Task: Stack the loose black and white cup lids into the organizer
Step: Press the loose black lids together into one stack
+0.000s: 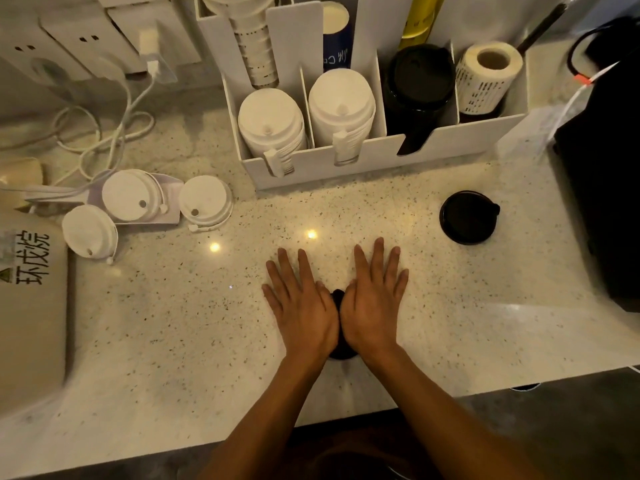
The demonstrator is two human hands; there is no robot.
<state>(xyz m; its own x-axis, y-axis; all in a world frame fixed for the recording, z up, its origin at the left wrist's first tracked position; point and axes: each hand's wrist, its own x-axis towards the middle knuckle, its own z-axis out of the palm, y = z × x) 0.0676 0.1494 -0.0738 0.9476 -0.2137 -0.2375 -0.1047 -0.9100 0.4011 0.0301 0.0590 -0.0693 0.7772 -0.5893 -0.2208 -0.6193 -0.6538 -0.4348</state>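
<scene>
1. Our left hand (304, 313) and right hand (372, 306) lie flat, fingers spread, side by side on the tabletop (173, 323), likely covering a black lid (337, 296).
2. It's mostly hidden, so can't be sure.
3. Another black lid (468, 217) sits right of center; three white lids (133, 199) wait at left, below the organizer (363, 164).

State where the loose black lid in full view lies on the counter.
The black lid lies flat on the speckled counter, right of centre, just in front of the white organizer.
</scene>
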